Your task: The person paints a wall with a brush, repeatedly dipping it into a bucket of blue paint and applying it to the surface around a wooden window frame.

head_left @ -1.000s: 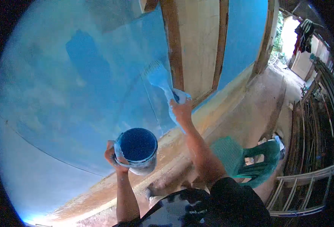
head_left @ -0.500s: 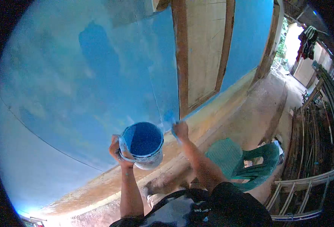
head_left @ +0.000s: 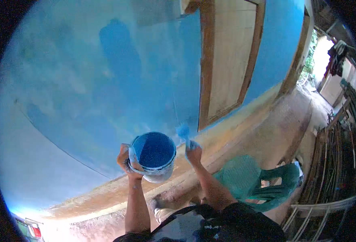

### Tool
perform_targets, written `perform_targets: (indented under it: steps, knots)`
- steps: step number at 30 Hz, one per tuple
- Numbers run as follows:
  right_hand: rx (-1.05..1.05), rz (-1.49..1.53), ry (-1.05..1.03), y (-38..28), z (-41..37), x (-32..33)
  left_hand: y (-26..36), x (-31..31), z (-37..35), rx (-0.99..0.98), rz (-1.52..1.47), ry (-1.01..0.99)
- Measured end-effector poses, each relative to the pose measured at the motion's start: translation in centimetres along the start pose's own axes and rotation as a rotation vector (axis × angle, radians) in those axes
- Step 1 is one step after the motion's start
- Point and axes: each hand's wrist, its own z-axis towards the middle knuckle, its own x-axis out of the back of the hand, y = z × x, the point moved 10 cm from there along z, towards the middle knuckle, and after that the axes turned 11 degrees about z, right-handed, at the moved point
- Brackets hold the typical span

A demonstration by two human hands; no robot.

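My left hand [head_left: 130, 162] is closed round the handle and rim of a paint bucket [head_left: 164, 172], holding it tilted towards me in front of the wall. Blue paint shows inside the bucket, and its pale outside is smeared. Just right of the bucket, my right hand [head_left: 193, 154] grips a paintbrush [head_left: 183, 131] by its handle. The brush points upward, its blue head overlapping the low part of the blue wall [head_left: 154, 92] in this view, left of the brown door frame [head_left: 206, 68]. A darker blue patch [head_left: 119, 48] marks the wall higher up.
A green plastic chair [head_left: 242, 173] stands on the floor to my right. Beyond it lie long poles [head_left: 331, 161] and a pale ladder-like frame [head_left: 311, 218]. A tan ledge [head_left: 222, 139] runs along the wall's foot. Dark cloth [head_left: 336, 58] hangs at the far right.
My right hand has moved lower, and the brush now points up with its head in plain sight. The bucket stays in my left hand. The view has turned slightly left.
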Motion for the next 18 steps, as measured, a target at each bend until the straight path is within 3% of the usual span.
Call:
perform_targets:
  steps: [1,4,5,7,9,11,13,14,16,18]
  knots:
    - [-0.146,0.034,-0.065,2.3,-1.7,-1.0,-0.1,0.6,-0.2,0.024,-0.006,0.065]
    - [-0.199,-0.186,-0.121,6.9,-4.8,-3.6,-0.7,2.3,-0.6,0.056,0.011,0.145]
    - [-0.42,-0.2,-0.247,9.3,-4.8,-4.6,-0.9,2.7,-0.6,0.06,0.021,0.162]
    - [-0.089,-0.185,-0.089,5.3,-0.9,-3.6,0.3,3.2,0.1,0.042,0.097,0.119]
    - [-0.213,-0.061,-0.229,0.1,4.3,-1.1,0.8,3.2,0.2,0.029,0.173,0.072]
    - [-0.37,-0.007,-0.104,-2.9,7.9,3.1,1.0,3.4,0.3,-0.009,0.158,0.094]
    - [-0.102,-0.169,-0.019,-6.4,10.9,5.3,1.1,3.2,0.5,-0.013,0.146,0.089]
    - [-0.101,-0.173,-0.02,-8.5,12.3,6.6,0.9,3.1,0.5,-0.009,0.135,0.09]
    - [-0.157,0.371,0.117,-12.5,14.3,10.8,0.9,2.4,0.7,-0.015,0.127,0.074]
    - [-0.09,0.251,0.148,-10.7,14.2,9.9,0.8,1.7,0.6,-0.021,0.116,0.056]
